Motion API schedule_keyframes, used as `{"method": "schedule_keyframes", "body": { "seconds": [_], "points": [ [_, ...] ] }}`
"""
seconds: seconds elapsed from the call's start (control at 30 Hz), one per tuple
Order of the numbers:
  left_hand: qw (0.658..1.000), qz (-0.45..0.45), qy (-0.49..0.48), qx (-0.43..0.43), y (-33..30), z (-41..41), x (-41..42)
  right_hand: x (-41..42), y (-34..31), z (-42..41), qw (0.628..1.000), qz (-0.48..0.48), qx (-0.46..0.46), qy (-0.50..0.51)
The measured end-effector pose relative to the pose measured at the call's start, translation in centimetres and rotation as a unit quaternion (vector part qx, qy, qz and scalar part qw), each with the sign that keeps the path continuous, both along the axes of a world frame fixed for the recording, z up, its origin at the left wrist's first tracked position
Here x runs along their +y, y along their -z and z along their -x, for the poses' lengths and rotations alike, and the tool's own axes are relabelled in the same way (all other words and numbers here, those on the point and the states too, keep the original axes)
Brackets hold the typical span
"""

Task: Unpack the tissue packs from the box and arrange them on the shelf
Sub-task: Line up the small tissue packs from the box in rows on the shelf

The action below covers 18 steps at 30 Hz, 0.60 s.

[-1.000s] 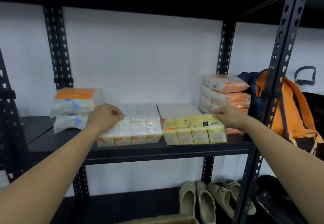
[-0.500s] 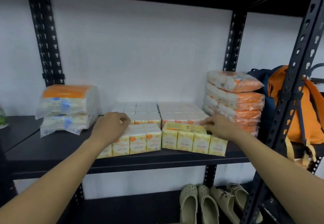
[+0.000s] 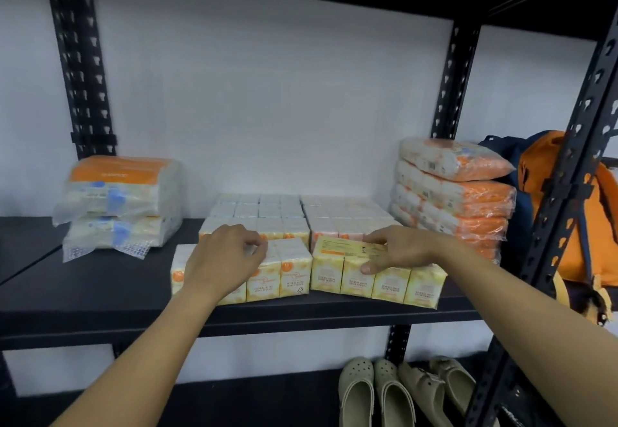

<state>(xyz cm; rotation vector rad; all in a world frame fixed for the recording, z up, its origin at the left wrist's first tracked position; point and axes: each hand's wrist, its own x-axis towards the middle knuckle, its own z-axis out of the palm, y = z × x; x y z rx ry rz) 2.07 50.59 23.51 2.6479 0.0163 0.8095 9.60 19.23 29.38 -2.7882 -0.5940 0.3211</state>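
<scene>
Two front bundles of small tissue packs stand side by side near the edge of the black shelf (image 3: pixel 100 289). My left hand (image 3: pixel 224 259) lies over the top of the white-and-orange bundle (image 3: pixel 287 276), fingers curled on it. My right hand (image 3: pixel 398 249) grips the yellow bundle (image 3: pixel 391 284), fingers on its labelled top and thumb on its front face. The yellow bundle sits slightly askew, its right end nearer the shelf edge. Behind them lie more rows of small packs (image 3: pixel 261 212). No box is in view.
Two large orange-topped tissue packs (image 3: pixel 123 192) are stacked at the left, several orange packs (image 3: pixel 451 199) at the right. An orange backpack (image 3: pixel 595 212) hangs past the black upright post (image 3: pixel 551 226). Beige clogs (image 3: pixel 384 390) stand on the lower shelf.
The view has drawn closer to the shelf. My right hand slid left across the yellow bundle and its thumb came onto the front. My left hand shifted right over its bundle.
</scene>
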Motion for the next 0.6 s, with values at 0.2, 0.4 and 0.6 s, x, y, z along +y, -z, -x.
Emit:
{"method": "schedule_keyframes", "body": {
  "seconds": [0.2, 0.4, 0.6],
  "points": [
    [1.0, 0.004, -0.002, 0.007, 0.0, 0.0, 0.0, 0.1, 0.0, 1.0, 0.996, -0.06, -0.069, -0.008],
    [1.0, 0.009, 0.003, 0.008, 0.1, 0.1, 0.2, -0.7, 2.6, 2.8, 0.947, -0.05, -0.316, -0.016],
    [1.0, 0.005, 0.001, 0.009, 0.1, -0.1, 0.2, -1.9, 6.5, 3.3, 0.944, -0.038, -0.325, -0.032]
  ]
}}
